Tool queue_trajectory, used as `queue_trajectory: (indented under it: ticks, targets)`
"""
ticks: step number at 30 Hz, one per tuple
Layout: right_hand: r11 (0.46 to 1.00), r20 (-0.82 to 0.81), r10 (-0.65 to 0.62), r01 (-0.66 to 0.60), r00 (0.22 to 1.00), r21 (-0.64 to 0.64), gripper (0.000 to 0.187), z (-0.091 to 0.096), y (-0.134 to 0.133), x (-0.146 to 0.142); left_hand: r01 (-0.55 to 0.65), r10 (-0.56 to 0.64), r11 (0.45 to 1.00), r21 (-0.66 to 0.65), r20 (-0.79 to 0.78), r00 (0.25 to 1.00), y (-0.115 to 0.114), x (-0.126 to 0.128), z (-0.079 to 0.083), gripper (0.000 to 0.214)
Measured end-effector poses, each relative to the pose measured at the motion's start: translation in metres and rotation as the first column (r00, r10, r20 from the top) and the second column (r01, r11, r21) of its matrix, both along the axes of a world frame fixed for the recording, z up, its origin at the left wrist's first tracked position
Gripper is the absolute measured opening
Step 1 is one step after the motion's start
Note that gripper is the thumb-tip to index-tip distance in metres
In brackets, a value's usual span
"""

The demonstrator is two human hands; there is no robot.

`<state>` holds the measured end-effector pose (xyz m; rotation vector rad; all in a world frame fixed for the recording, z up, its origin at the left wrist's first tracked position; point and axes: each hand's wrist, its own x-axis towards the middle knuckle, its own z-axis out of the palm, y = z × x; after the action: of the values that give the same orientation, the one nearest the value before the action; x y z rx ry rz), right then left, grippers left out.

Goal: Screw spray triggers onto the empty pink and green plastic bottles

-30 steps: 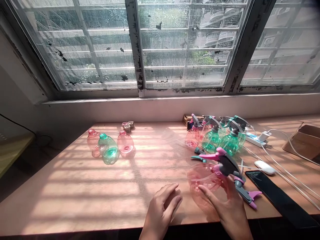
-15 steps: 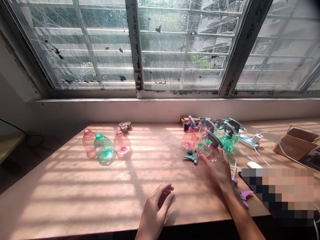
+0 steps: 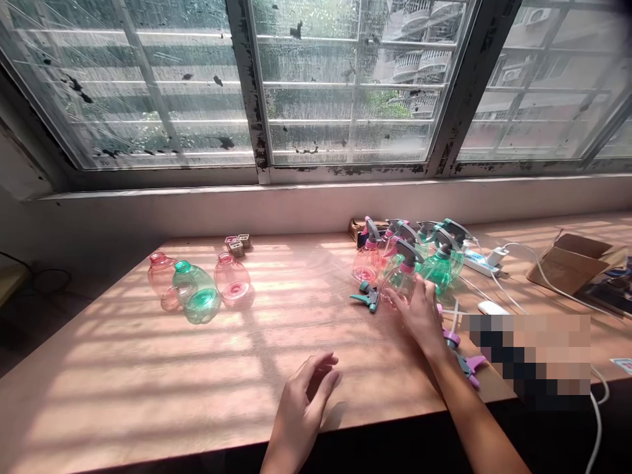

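head view: right hand (image 3: 422, 315) grips pink bottle (image 3: 397, 283), probably light, slick, best held by the neck (image 3: 407, 266); teal nozzle (image 3: 368, 298) left of that hand; left hand (image 3: 305, 398) loosely open.

"What's surrounding the mouse (image 3: 492, 307)?"

"Spray bottles (image 3: 437, 270) are standing left of it; headless bottles (image 3: 198, 294), farther left; the power strip (image 3: 478, 264) is lying behind it; the carton (image 3: 557, 273), behind and right."

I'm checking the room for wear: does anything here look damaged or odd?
The window frame looks damaged: dark, ragged patches run along its bottom and uprights, as if paint has flaked. Dark blotches mark the glass.
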<state>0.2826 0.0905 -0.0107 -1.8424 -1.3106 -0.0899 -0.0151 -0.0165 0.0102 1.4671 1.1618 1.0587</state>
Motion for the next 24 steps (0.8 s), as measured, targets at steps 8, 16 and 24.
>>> queue_trajectory:
  ticks: [8, 16, 24]
  targets:
    - [0.997, -0.073, 0.061, -0.065, 0.995, -0.045, 0.118, 0.004, -0.009, -0.003, 0.038, -0.040, 0.998, -0.040, -0.044, 0.998, 0.002, 0.001, 0.002, 0.035]
    - [0.990, -0.118, 0.121, -0.111, 0.986, 0.088, 0.088, -0.029, -0.066, -0.061, 0.021, -0.023, 0.999, -0.039, -0.064, 0.998, 0.000, 0.003, 0.004, 0.034]
    - [0.936, 0.230, 0.269, -0.199, 0.935, -0.289, 0.071, -0.043, -0.076, -0.095, -0.026, 0.058, 0.991, 0.130, -0.251, 0.966, 0.018, -0.015, 0.008, 0.056]
